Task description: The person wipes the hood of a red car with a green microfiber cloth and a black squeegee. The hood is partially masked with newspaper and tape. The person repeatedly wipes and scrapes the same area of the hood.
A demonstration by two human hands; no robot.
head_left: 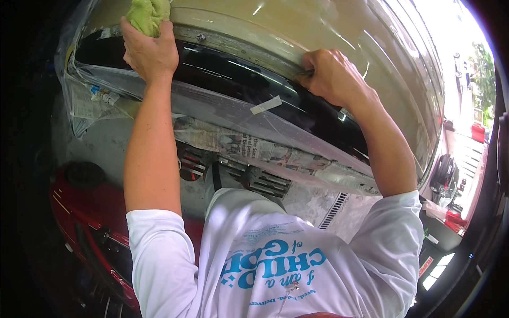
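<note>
We grip a yellow-green cloth (pixel 149 15) in our left hand (pixel 151 50), with the thumb and fingers closed on its lower part. The cloth lies at the upper left, against the tan car panel (pixel 328 32), and the frame edge cuts off its top. Our right hand (pixel 339 79) is at the panel's lower border, right of centre, with its fingers curled inward. A thin dark piece (pixel 305 74) shows at the fingertips; we cannot tell whether the hand is clamped on it. The two hands are well apart.

Between the hands, a scuffed grey band (pixel 238 47) follows the panel border. Below this band we find a glossy black strip (pixel 233 69), curved along the panel. A short pale strip (pixel 266 105) lies across its lower edge. Clear plastic sheet (pixel 212 103) borders the black strip on the near side, and newspaper (pixel 233 142) runs below the plastic. At the lower left, we note a red car (pixel 69 212). A slotted floor drain (pixel 334 210) is below the newspaper.
</note>
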